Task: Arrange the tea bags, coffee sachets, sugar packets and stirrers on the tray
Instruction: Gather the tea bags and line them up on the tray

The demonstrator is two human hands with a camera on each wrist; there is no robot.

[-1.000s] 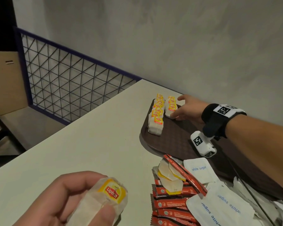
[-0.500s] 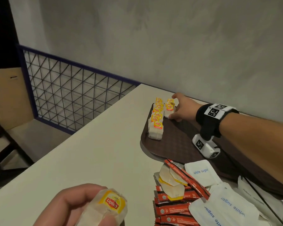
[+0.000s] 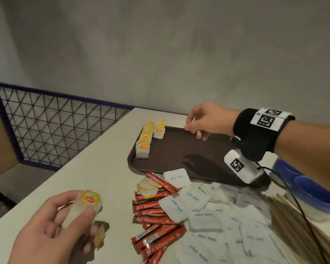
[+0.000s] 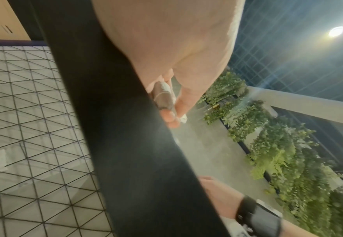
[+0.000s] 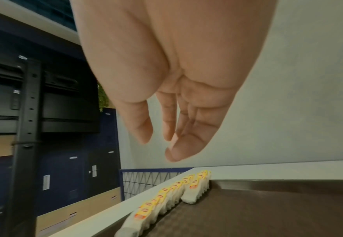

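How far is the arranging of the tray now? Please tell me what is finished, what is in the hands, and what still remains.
Done: two rows of tea bags stand on the tray. In hand: the left hand holds another tea bag; the right hand hangs empty above the tray. Left: coffee sachets, sugar packets and stirrers lie on the table, off the tray.

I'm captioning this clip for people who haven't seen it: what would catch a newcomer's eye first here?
Probably the two neat rows of yellow-tagged tea bags at the far left end of the brown tray, with the right hand hovering empty above the tray's far edge. Next, the left hand up close, holding a stack of tea bags, and the jumble of red coffee sachets and white sugar packets on the table.
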